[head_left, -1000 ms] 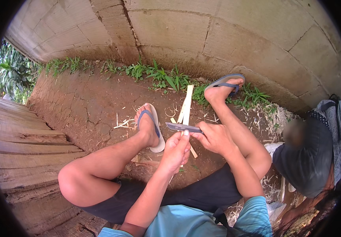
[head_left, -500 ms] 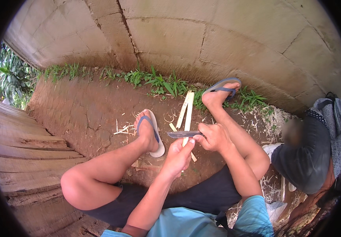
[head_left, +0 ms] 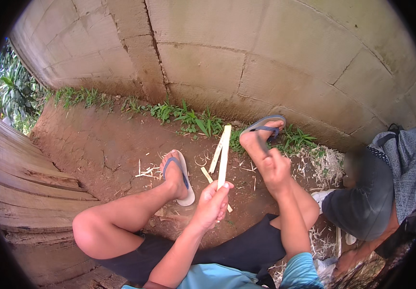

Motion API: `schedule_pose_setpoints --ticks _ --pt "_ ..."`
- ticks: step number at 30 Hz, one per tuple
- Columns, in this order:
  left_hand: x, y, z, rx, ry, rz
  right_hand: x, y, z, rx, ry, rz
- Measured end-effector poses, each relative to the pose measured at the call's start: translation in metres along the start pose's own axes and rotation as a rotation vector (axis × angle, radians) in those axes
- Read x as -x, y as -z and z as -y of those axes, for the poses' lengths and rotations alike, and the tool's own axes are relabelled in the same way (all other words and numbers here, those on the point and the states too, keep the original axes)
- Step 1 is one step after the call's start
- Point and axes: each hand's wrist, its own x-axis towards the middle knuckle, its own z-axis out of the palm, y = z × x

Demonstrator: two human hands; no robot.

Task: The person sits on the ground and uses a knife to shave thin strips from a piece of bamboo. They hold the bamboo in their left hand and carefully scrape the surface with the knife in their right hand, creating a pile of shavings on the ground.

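Sticking up, a split bamboo stick (head_left: 223,156) is gripped in the left hand (head_left: 212,204); a knife (head_left: 262,143) is clamped in the right hand (head_left: 274,168).

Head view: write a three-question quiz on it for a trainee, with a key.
1. True or false: the left hand grips a pale strip pointing away from the person.
2. The right sandal lies: A, on wooden planks; B, by the grass at the foot of the wall; C, in a bucket.
3. Fill in: the wall is built of large grey ___.
Key: 1 true; 2 B; 3 blocks.
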Motion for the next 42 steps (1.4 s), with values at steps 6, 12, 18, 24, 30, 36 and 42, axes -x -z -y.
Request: schedule_pose_setpoints --ticks 6,12,18,24,30,36,42 --pt "0.005 0.011 -0.002 0.224 -0.061 0.151 0.026 -0.028 0.016 0.05 0.231 0.358" --pt "0.018 -0.002 -0.009 0.065 -0.037 0.068 0.024 -0.03 0.014 0.128 0.274 0.327" --pt "0.024 -0.006 -0.008 0.024 0.047 0.17 0.019 -0.029 -0.005 0.178 0.235 0.068" --pt "0.043 -0.027 0.021 -0.518 -0.256 0.459 -0.005 0.02 -0.031 0.21 -0.115 -0.206" --pt "0.022 -0.008 0.006 0.048 -0.016 0.077 0.018 0.008 -0.007 -0.008 -0.106 -0.026" --pt "0.017 -0.001 0.007 0.12 0.005 0.042 0.024 -0.016 0.015 -0.077 0.243 0.33" --pt "0.023 -0.006 0.025 0.092 0.291 0.247 0.012 -0.024 -0.017 0.125 0.051 0.079"
